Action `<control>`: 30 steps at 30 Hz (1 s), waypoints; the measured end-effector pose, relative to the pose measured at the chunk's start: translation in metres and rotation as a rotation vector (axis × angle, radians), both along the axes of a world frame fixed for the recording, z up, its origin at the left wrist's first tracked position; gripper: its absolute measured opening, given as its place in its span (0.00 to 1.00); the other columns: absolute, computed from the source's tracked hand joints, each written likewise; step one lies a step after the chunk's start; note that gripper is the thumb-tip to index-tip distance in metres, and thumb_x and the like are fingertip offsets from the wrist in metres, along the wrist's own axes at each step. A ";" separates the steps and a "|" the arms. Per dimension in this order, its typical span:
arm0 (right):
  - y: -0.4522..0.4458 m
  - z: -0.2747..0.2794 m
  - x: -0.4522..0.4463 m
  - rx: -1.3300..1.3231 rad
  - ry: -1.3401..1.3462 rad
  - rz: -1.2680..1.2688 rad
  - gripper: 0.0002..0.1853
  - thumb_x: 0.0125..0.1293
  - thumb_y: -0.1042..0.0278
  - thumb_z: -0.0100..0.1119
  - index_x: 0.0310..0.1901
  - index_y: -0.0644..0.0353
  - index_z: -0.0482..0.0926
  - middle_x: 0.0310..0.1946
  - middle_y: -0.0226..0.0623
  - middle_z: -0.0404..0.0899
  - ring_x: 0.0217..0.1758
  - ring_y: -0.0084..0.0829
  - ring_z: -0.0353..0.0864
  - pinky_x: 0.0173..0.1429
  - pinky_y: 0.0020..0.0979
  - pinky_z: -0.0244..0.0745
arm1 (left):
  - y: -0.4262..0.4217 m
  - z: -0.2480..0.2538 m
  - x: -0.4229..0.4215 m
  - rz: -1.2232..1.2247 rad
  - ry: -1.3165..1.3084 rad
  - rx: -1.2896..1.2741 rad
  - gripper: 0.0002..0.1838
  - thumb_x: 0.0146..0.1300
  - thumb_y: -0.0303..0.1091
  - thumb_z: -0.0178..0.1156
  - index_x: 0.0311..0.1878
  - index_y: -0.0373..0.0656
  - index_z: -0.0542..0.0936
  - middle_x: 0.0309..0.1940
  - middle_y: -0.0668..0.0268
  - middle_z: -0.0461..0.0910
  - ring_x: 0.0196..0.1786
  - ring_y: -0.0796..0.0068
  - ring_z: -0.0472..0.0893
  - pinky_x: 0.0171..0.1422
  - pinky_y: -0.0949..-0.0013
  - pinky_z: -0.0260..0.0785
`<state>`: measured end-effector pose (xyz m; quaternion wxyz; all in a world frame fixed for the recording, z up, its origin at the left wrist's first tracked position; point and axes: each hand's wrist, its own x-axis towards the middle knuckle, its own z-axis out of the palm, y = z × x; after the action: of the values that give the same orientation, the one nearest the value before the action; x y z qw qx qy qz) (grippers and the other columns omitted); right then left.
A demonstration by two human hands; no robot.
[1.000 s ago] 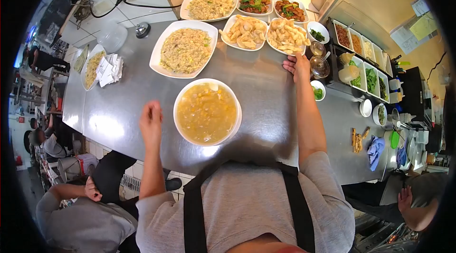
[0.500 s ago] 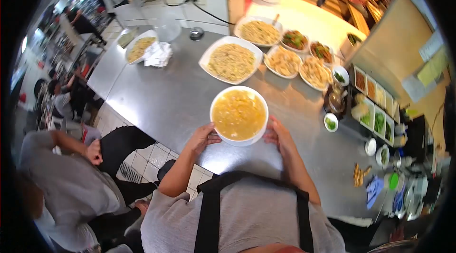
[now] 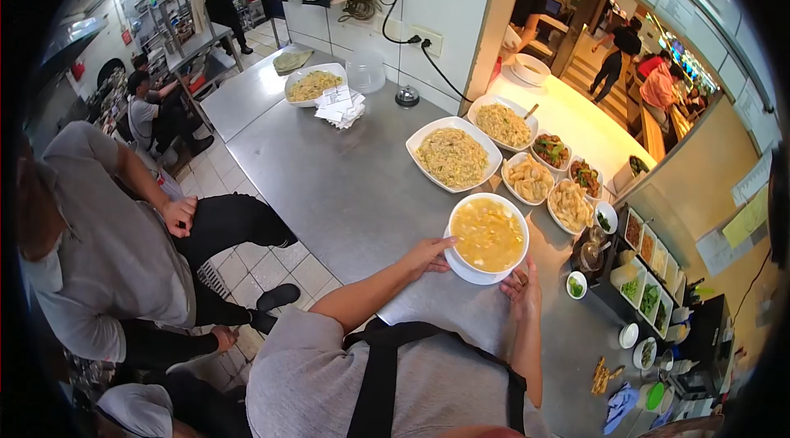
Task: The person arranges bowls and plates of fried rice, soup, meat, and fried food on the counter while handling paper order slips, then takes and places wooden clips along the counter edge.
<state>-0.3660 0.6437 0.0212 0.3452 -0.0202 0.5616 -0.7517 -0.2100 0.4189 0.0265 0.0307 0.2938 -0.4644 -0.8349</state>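
A white bowl of yellow soup [image 3: 489, 232] stands on a white plate [image 3: 475, 274] on the steel counter [image 3: 329, 175]. My left hand [image 3: 431, 256] grips the plate's left side, fingers partly beneath the rim. At its lower right edge is my right hand [image 3: 522, 286], fingers curled against the rim. Just behind the bowl are a square dish of fried rice [image 3: 451, 157] and two plates of pale fried food, one of them [image 3: 527, 178] nearer the rice.
Receipts [image 3: 339, 106] lie by another rice dish [image 3: 314, 86]. A bell [image 3: 406, 96] stands near the wall. Topping trays [image 3: 650, 298] and a small bowl of greens [image 3: 576, 285] are at right. Co-workers sit at left; a person stands beyond the pass window.
Both hands have come to the soup bowl's plate, my right from the fried-food plates. The view has swung left, so the counter and dishes appear further right.
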 end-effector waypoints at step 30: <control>-0.065 0.147 0.023 0.292 1.095 -0.041 0.12 0.67 0.68 0.49 0.25 0.63 0.71 0.25 0.34 0.72 0.28 0.24 0.70 0.37 0.25 0.65 | -0.097 -0.005 0.009 -0.207 0.063 -0.560 0.22 0.64 0.50 0.55 0.23 0.41 0.77 0.20 0.70 0.75 0.23 0.78 0.74 0.30 0.72 0.67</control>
<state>-0.3431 0.5788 0.1677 -0.0120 -0.3481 0.7571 -0.5527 -0.2007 0.3223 0.0217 0.0396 0.1991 -0.7030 -0.6816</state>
